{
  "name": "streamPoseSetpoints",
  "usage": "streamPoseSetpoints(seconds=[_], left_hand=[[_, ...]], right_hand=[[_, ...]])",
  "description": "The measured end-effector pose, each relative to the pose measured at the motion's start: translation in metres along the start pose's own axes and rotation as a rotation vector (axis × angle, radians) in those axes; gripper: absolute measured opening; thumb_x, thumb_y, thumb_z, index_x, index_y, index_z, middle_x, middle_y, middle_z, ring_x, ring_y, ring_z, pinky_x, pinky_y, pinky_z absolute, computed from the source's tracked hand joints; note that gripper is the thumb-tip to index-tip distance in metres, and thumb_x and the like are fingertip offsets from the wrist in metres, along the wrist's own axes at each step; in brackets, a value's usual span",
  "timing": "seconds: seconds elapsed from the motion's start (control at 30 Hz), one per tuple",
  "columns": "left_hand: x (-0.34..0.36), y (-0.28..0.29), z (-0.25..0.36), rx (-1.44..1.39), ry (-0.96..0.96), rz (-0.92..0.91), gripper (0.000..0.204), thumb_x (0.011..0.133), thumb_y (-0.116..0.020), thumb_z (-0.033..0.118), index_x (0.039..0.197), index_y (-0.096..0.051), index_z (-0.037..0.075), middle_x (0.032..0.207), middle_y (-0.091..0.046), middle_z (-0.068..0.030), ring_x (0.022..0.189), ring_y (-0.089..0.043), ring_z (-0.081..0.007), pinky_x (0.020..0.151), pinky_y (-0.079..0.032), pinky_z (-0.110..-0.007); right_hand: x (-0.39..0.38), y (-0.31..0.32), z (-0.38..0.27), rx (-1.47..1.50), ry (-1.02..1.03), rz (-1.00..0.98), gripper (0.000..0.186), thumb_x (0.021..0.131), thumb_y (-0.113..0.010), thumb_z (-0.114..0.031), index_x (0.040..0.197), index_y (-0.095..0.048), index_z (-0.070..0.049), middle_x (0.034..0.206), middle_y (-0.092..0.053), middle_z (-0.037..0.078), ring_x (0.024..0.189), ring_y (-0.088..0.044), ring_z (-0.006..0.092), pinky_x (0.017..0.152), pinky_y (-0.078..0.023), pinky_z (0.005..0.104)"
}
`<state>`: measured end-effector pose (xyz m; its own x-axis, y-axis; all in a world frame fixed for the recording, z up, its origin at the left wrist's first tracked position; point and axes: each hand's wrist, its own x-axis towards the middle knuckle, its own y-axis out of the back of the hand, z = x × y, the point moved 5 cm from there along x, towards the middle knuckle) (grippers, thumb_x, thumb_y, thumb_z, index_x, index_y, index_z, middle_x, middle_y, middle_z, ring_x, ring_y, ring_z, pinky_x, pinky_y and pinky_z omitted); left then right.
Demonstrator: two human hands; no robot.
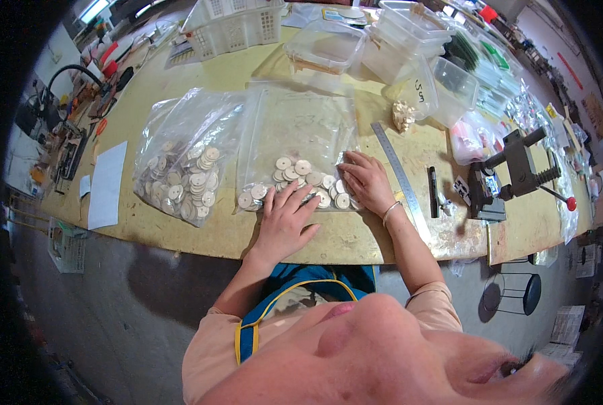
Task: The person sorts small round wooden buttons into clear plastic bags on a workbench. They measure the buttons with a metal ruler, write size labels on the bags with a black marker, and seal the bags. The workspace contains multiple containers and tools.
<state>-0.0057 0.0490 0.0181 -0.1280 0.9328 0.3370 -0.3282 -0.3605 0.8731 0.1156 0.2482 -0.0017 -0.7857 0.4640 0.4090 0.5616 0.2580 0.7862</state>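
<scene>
The clear plastic bag (268, 138) lies flat on the table (335, 251), its long axis going away from the person, and the pale round discs (303, 167) make a band across its near end; the left hand (284, 221) is the nearer to them, palm down, fingers spread wide upon the discs, while the right hand (367, 181) bends leftward over the right edge, fingers close together, though whether they pinch something I cannot tell

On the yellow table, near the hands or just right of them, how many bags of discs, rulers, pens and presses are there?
Clear plastic bags with pale round discs: 2
Silver metal ruler: 1
Slim black pen: 1
Black metal press: 1
Total: 5
</scene>
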Motion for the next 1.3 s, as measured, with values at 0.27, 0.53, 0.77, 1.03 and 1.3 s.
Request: streamPoseSetpoints(seconds=[0.27, 0.53, 0.77, 1.03, 1.3], left_hand=[[-0.002, -0.002, 0.003, 0.009, -0.062, -0.082, 0.058, 0.082, -0.076, 0.033, 0.137, -0.062, 0.021, 0.152, -0.048, -0.0065, 0.145, -0.036, -0.0304, 0.118, -0.019, -0.062], [0.009, -0.014, 0.006, 0.159, -0.027, -0.149, 0.065, 0.087, -0.07, 0.04, 0.147, -0.052, 0.022, 0.157, -0.04, -0.0077, 0.147, -0.032, -0.0318, 0.118, -0.018, -0.063], [0.021, -0.031, 0.015, 0.166, -0.014, -0.127, 0.066, 0.09, -0.068, 0.041, 0.149, -0.048, 0.02, 0.158, -0.039, -0.0081, 0.148, -0.031, -0.0316, 0.119, -0.017, -0.064], [0.038, -0.018, 0.014, 0.121, -0.036, -0.086, 0.06, 0.089, -0.07, 0.037, 0.144, -0.055, 0.017, 0.153, -0.047, -0.007, 0.146, -0.038, -0.0284, 0.119, -0.02, -0.06], [0.052, -0.038, 0.026, 0.137, -0.115, -0.168, 0.06, 0.092, -0.067, 0.04, 0.146, -0.052, 0.019, 0.153, -0.046, -0.0067, 0.145, -0.038, -0.0288, 0.12, -0.025, -0.054]], right_hand=[[-0.009, 0.05, 0.035, -0.298, -0.244, 0.197, 0.044, 0.08, -0.077, -0.022, 0.119, -0.068, -0.007, 0.131, -0.063, 0.016, 0.116, -0.059, 0.0363, 0.097, -0.049, 0.0467], [-0.018, 0.07, 0.066, -0.423, -0.53, 0.003, 0.027, 0.082, -0.076, -0.026, 0.101, -0.073, -0.007, 0.102, -0.067, 0.016, 0.097, -0.064, 0.0368, 0.083, -0.054, 0.0467], [-0.025, 0.064, 0.093, -0.287, -0.594, -0.016, 0.03, 0.082, -0.076, -0.029, 0.099, -0.073, -0.005, 0.102, -0.07, 0.019, 0.096, -0.066, 0.0404, 0.083, -0.053, 0.0464], [-0.028, 0.056, 0.105, -0.147, -0.535, 0.066, 0.025, 0.081, -0.071, -0.015, 0.103, -0.07, -0.002, 0.095, -0.071, 0.021, 0.092, -0.068, 0.0377, 0.082, -0.054, 0.0432], [-0.024, 0.075, 0.071, -0.155, -0.517, 0.306, 0.03, 0.088, -0.062, -0.005, 0.117, -0.066, -0.007, 0.096, -0.07, 0.02, 0.09, -0.067, 0.0387, 0.081, -0.052, 0.0452]])
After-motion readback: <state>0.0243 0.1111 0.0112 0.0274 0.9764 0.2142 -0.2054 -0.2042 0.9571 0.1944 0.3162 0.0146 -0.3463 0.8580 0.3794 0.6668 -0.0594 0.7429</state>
